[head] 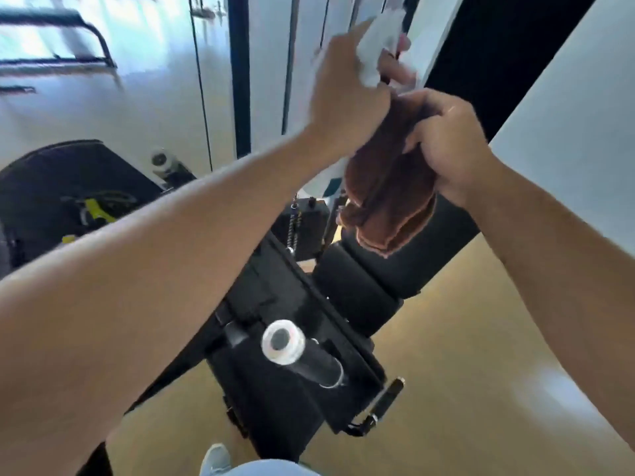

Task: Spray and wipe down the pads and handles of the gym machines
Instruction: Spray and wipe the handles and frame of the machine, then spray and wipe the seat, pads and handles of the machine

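Pale wood floor (464, 355) runs under me, white walls behind, the whole view smeared by motion; a black seat pad (51, 190) sits far left, the black machine frame (292, 338) with its roller pads (360, 286) below the middle. My left hand (347, 94) is curled round something white, blurred, which I take for the spray bottle (378, 39); I judge it light, hard and a little slick, best held at the neck. My right hand (450, 139) is clamped on the brown cloth (388, 204), bunched, hanging over the rollers without touching them; it looks soft and limp, so I grip it in a wad.
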Available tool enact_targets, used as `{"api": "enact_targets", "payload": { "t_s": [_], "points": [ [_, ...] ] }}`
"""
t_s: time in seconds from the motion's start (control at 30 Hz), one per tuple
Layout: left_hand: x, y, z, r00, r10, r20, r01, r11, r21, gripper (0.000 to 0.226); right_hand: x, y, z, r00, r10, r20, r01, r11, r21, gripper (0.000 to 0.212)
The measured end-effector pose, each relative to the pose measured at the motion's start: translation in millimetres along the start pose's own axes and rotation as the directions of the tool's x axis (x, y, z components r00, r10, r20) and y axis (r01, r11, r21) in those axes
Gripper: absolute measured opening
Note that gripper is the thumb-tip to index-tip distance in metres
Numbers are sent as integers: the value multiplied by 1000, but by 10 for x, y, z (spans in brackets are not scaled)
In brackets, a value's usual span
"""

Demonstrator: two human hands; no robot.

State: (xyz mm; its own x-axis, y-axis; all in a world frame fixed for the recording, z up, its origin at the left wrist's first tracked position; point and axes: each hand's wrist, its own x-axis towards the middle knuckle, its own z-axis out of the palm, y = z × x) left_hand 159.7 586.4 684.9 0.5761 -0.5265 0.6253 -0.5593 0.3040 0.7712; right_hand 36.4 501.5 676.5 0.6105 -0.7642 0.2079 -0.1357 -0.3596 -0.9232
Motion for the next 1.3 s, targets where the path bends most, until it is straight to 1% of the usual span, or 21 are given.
{"api": "enact_targets", "payload": {
  "t_s": [0.03, 0.1, 0.17, 0.2, 0.27, 0.37, 0.43, 0.53, 0.67, 0.8, 0.83, 0.87, 0.93, 0.97, 1.03, 1.07, 1.13, 1.17, 1.2, 1.23, 1.3],
  "points": [
    [-88, 53, 248, 996, 3, 85, -5, 1000, 24, 26, -45, 213, -225, 999, 54, 2, -55, 998, 25, 52],
    [-237, 238, 729, 970, -18, 242, -20, 988, 153, 23, -108, 589, -624, 988, 157, -14, -156, 987, 48, 48],
    [-283, 327, 1108, 931, -111, 347, 33, 974, 222, 35, -186, 963, -999, 970, 242, -13, -242, 970, 6, 40],
    [-334, 395, 1276, 920, -154, 361, 71, 970, 233, 41, -241, 1137, -1186, 958, 287, 1, -287, 958, -21, 35],
    [-442, 460, 1619, 911, -252, 327, 175, 953, 249, 38, -372, 1443, -1494, 932, 361, 30, -360, 932, -40, 28],
    [-681, 423, 1983, 901, -402, 164, 378, 912, 159, 27, -603, 1834, -1795, 920, 380, 101, -379, 925, -27, 32],
    [-942, 291, 2138, 850, -523, 66, 517, 852, 82, 30, -721, 2072, -1920, 913, 388, 125, -396, 917, 48, 37],
    [-1466, -59, 2313, 759, -651, -28, 650, 755, 79, 36, -806, 2363, -2027, 893, 428, 142, -448, 877, 173, 38],
    [-2050, -423, 2450, 708, -699, -103, 702, 680, 212, 42, -805, 2654, -1994, 909, 381, 170, -415, 870, 266, 31],
    [-2323, -764, 2478, 682, -719, -133, 724, 637, 265, 30, -660, 2779, -1888, 919, 368, 144, -395, 855, 335, 29],
    [-2350, -839, 2496, 687, -715, -129, 717, 641, 273, 29, -629, 2812, -1849, 916, 367, 163, -401, 854, 331, 27],
    [-2369, -907, 2524, 682, -720, -129, 723, 636, 271, 30, -618, 2853, -1799, 902, 370, 223, -425, 850, 312, 26],
    [-2388, -1028, 2577, 640, -753, -149, 764, 603, 232, 32, -630, 2907, -1681, 832, 387, 396, -496, 839, 222, 29],
    [-2390, -1097, 2592, 614, -771, -170, 787, 582, 202, 31, -614, 2962, -1632, 778, 394, 488, -531, 829, 176, 32],
    [-2402, -1225, 2598, 565, -794, -224, 825, 546, 147, 30, -534, 3011, -1561, 665, 393, 634, -622, 762, 180, 38],
    [-2407, -1261, 2594, 561, -793, -239, 828, 543, 139, 30, -463, 3013, -1534, 626, 410, 663, -684, 697, 215, 41],
    [-2409, -1322, 2596, 584, -774, -244, 812, 564, 153, 35, -296, 3105, -1438, 597, 503, 625, -771, 576, 273, 39],
    [-2404, -1349, 2600, 583, -773, -250, 812, 560, 163, 36, -220, 3178, -1377, 583, 546, 602, -788, 562, 253, 35],
    [-2395, -1369, 2604, 579, -772, -263, 815, 554, 169, 36, -169, 3250, -1312, 555, 571, 605, -803, 558, 210, 41],
    [-2396, -1396, 2601, 574, -770, -278, 819, 549, 167, 35, -141, 3306, -1255, 503, 575, 645, -817, 560, 138, 48],
    [-2384, -1454, 2560, 555, -768, -320, 830, 536, 154, 35, -74, 3377, -1140, 366, 555, 747, -856, 515, 37, 48]
  ]
}}
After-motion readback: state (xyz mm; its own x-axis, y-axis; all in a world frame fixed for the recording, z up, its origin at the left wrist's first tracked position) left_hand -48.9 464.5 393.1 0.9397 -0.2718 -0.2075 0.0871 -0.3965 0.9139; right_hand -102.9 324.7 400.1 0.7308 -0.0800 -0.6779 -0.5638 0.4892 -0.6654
